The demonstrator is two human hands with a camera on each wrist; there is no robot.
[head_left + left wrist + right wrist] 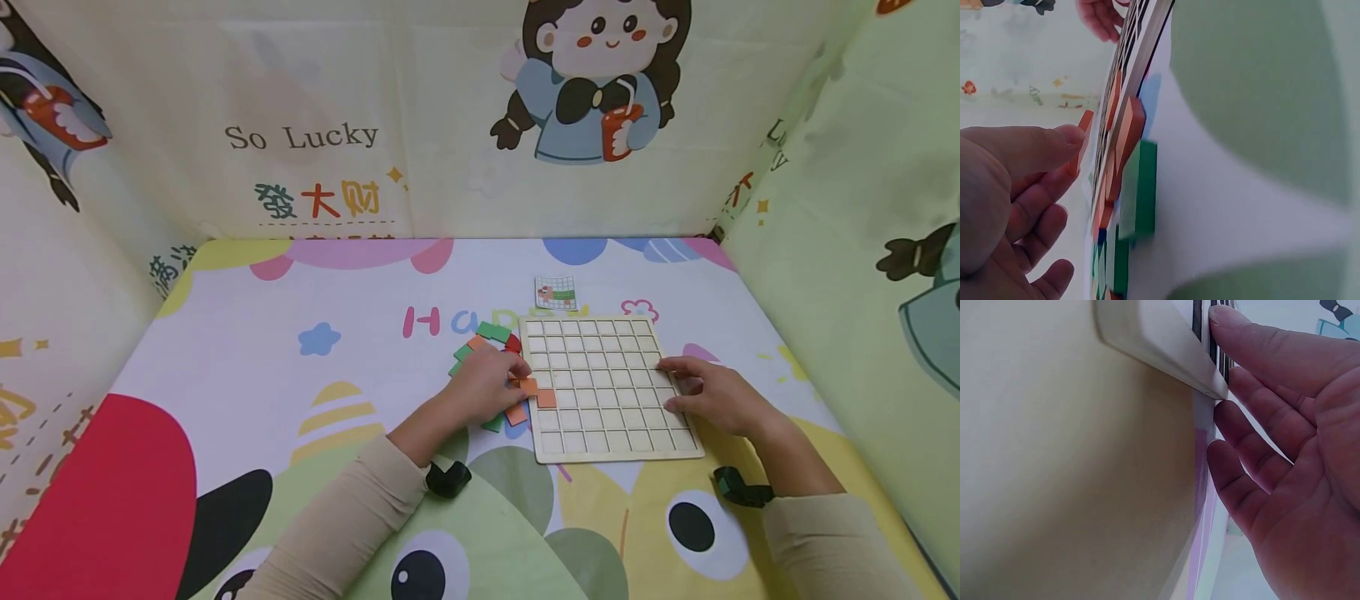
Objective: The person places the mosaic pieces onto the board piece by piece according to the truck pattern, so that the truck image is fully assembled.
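Observation:
My left hand (487,385) pinches a small orange square tile (1082,144) between thumb and fingers, over the left edge of a pale grid board (600,417). One orange tile (546,398) lies on the board near its left edge. Beside the board, partly hidden by my left hand, are loose green tiles (493,332), orange tiles (516,414) and a red tile (513,343). My right hand (716,393) rests at the board's right edge, with the thumb and fingers extended and touching it.
A small picture card (555,292) showing a coloured grid pattern lies just behind the board. The table is covered with a cartoon-print cloth (247,358). Printed cloth walls (450,125) stand at the back and both sides.

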